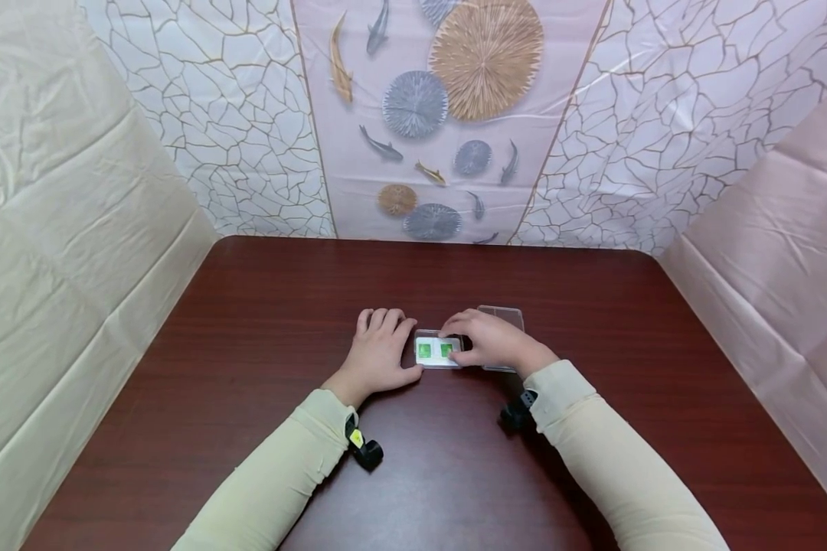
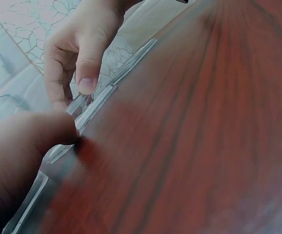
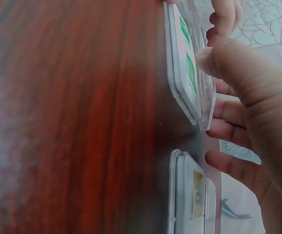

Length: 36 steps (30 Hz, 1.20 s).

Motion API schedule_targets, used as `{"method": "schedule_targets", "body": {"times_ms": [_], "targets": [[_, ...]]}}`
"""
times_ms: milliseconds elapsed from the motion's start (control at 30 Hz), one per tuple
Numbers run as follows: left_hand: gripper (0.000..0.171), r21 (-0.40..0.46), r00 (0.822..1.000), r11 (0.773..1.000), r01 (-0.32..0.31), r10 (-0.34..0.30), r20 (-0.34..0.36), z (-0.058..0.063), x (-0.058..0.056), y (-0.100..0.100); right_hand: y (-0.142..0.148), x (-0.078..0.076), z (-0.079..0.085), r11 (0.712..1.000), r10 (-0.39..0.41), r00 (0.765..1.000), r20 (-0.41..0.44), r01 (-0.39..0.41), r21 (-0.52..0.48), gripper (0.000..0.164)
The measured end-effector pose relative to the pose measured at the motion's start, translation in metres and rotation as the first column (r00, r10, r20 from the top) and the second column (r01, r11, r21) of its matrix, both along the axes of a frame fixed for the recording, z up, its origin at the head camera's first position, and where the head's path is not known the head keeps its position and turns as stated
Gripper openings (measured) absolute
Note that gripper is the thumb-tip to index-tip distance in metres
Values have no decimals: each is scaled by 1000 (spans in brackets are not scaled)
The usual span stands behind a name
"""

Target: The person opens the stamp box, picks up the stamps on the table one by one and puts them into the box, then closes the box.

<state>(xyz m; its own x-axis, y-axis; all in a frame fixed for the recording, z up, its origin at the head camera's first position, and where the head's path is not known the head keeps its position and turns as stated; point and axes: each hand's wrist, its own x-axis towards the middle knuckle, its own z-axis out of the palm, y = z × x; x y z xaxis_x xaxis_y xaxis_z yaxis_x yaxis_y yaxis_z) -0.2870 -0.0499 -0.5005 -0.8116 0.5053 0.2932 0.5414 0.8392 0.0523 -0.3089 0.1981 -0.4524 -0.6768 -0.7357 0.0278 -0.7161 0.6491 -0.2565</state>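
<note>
In the head view, a small clear plastic case (image 1: 425, 363) with a white insert and two green squares lies on the table. My left hand (image 1: 379, 356) spans the case's left end, thumb at its near corner and index finger by its far corner. My right hand (image 1: 489, 340) is over its right end. The right wrist view has a clear lid (image 3: 207, 109) standing tilted off the white insert. My right thumb (image 3: 233, 63) and fingers pinch this lid, the thumb in front and fingertips behind.
A second clear case (image 1: 503, 312) with a brownish picture (image 3: 198, 192) lies to the right, partly under my right hand. Another clear edge (image 2: 31, 200) shows below my left hand. The dark red table (image 1: 413, 490) ends at a patterned wall cloth (image 1: 269, 115).
</note>
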Motion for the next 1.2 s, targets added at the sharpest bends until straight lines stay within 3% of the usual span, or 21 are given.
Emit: {"method": "schedule_targets", "body": {"times_ms": [867, 1200], "targets": [[47, 60, 997, 995, 73, -72, -27, 0, 3, -2, -1, 13, -5, 1000, 16, 999, -43, -16, -5, 38], [45, 36, 998, 998, 56, -57, 13, 4, 6, -1, -7, 16, -1, 999, -17, 1000, -26, 18, 27, 36]]}}
